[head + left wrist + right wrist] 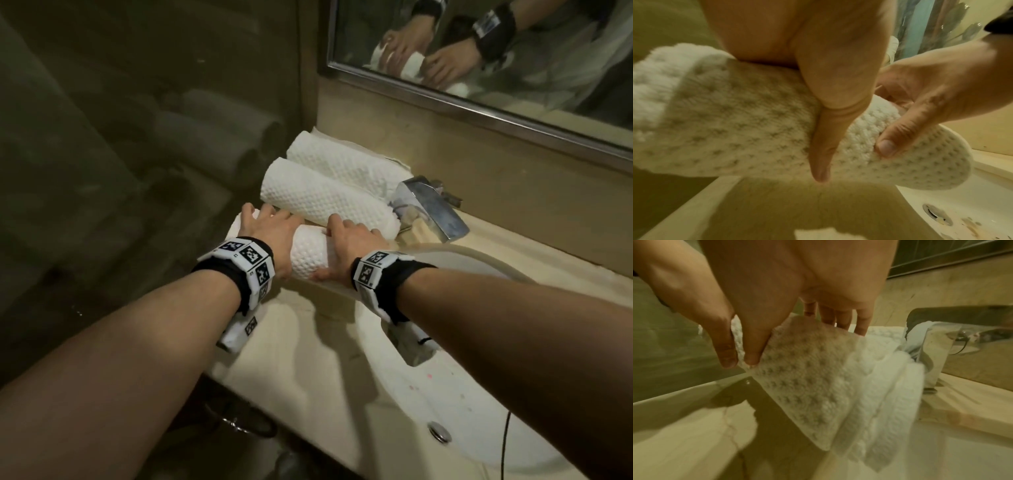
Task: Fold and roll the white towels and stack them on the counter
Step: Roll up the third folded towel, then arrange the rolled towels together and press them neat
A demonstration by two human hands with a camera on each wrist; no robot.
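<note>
Both hands hold a rolled white waffle towel low over the beige counter, just in front of two other rolled towels. My left hand grips its left part, thumb underneath. My right hand grips the right part, with the thumb pinching the roll's edge. The held towel fills both wrist views, and its layered end shows on the right. The middle rolled towel and the back rolled towel lie side by side against the wall corner. Whether the held roll touches the counter I cannot tell.
A chrome faucet stands right of the rolls, with a cloth bunched behind it. The white sink basin with its drain lies to the right. A mirror hangs above. A glossy wall bounds the left.
</note>
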